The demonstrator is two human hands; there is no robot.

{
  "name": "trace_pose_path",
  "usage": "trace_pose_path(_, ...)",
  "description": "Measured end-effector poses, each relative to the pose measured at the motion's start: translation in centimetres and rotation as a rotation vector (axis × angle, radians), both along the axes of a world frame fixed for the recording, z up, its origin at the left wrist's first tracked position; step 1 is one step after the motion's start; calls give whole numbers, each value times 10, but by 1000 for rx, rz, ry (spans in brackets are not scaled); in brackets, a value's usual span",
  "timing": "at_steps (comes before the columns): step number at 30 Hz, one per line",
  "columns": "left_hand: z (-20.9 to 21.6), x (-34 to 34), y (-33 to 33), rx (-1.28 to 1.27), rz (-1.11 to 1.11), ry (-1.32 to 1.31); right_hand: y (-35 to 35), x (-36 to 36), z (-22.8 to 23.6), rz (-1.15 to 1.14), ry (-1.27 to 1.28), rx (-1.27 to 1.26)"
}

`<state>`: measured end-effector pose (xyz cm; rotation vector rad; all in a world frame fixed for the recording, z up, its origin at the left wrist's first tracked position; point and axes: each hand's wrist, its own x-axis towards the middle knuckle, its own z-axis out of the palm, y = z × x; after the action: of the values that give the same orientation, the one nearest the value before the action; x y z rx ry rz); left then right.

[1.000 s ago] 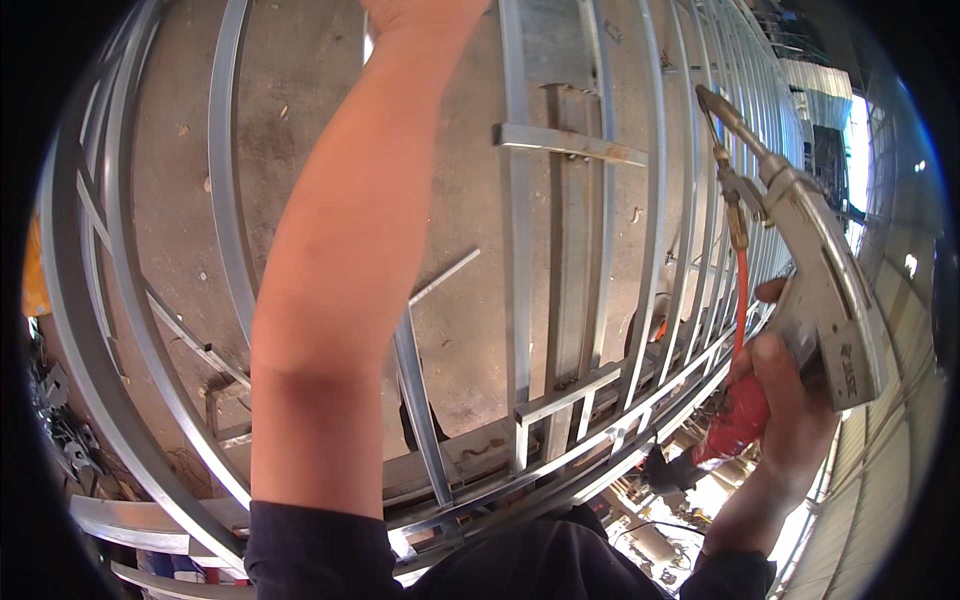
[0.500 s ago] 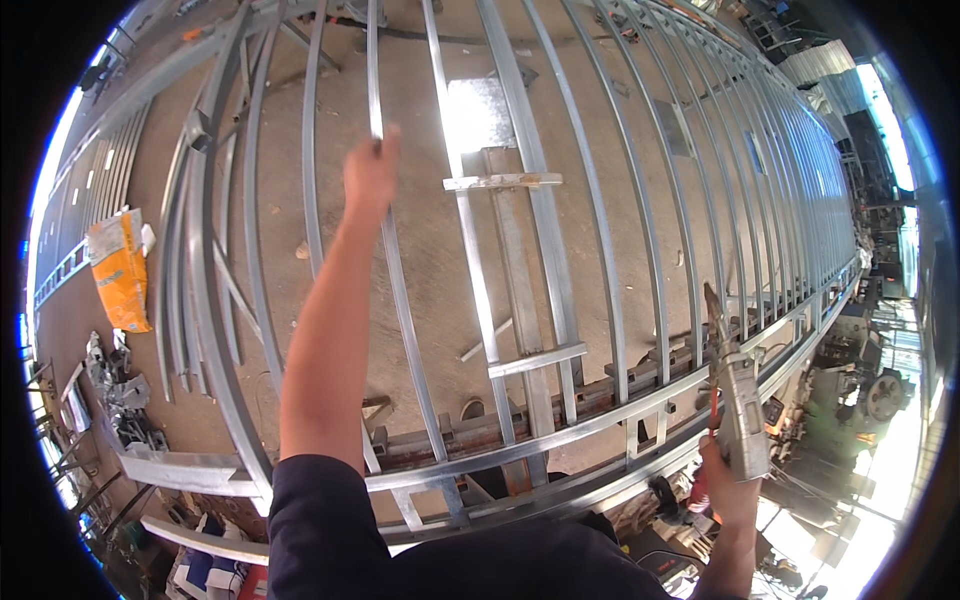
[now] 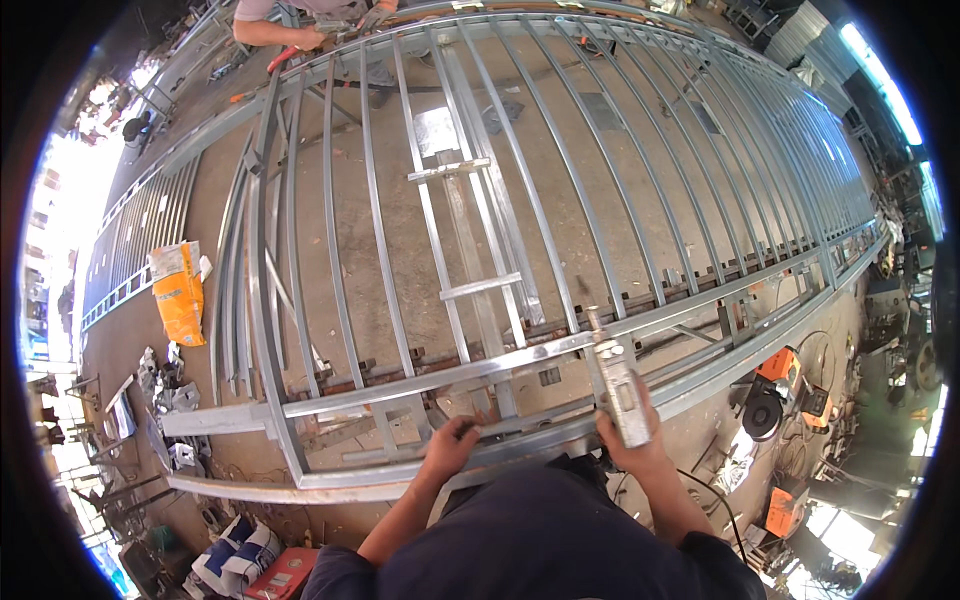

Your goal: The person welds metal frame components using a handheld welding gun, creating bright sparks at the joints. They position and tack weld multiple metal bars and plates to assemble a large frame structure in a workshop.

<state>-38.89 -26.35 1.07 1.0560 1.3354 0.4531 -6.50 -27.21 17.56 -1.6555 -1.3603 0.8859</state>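
Observation:
My right hand (image 3: 640, 445) is wrapped round a long silver metal hand tool (image 3: 622, 390) with a narrow pointed tip. The tool stands tip-away over the near rail (image 3: 450, 375) of a large metal frame; its exact kind is unclear. Just on my side of that rail is my left hand (image 3: 452, 447), its fingers curled in. Whether anything small lies in them is hidden. Beyond the rail, square steel bars (image 3: 385, 240) run side by side to the far rail. Two short crosspieces (image 3: 482, 286) (image 3: 448, 170) lie across a few of them.
Across the frame, a person's hands (image 3: 315, 38) are by a red-handled tool (image 3: 283, 60). A yellow bag (image 3: 178, 300) and loose steel lengths (image 3: 235, 300) lie left. Orange machines (image 3: 776, 366) and cables are on the right floor. A red box (image 3: 283, 575) sits lower left.
My left hand has let go of a bar far out and come back near my body. The right hand's tool has moved inward, left. The other person's hands now show at the top.

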Motion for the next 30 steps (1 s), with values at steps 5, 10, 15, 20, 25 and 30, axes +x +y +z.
trace_pose_path(5, 44, 45, -53, 75, -171, 160, -46, 12, -12, 227, 112, -7)
trace_pose_path(10, 64, 90, -108, -19, -96, 42, -89, 24, -25, 447, 110, -57)
trace_pose_path(15, 71, 139, -145, -79, -216, -226, -114, 31, -19, 625, 180, -136)
trace_pose_path(20, 25, 167, -194, -96, -208, -551, -142, 25, -21, 727, 134, -24)
trace_pose_path(25, 38, 172, -224, -214, 16, -878, -170, 19, -22, 822, -29, -15)
trace_pose_path(30, 60, 161, -248, -96, 23, -846, -185, 9, -15, 876, -82, 89)
